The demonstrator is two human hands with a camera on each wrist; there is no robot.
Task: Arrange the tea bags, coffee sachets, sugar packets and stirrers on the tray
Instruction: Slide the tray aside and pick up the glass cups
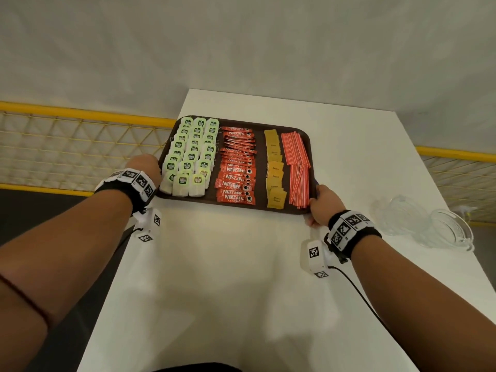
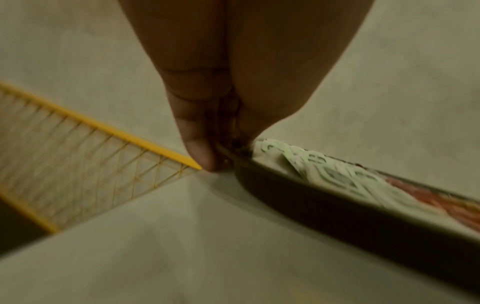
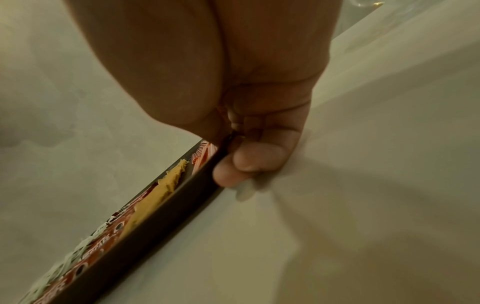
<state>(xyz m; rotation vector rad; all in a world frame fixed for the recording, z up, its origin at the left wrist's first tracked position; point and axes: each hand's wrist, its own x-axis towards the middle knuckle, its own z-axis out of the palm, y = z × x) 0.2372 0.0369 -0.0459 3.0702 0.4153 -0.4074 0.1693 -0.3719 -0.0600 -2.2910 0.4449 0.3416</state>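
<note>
Brown tray (image 1: 236, 205) holds sorted rows, gripped both sides

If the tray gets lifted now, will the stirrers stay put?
Probably not if tilted: the stirrers are thin loose sticks beside the tray's low rim, apt to slide. The left hand and right hand grip opposite edges, which should help keep it level.

Bare table (image 1: 214, 277) before tray (image 1: 236, 206)
</note>
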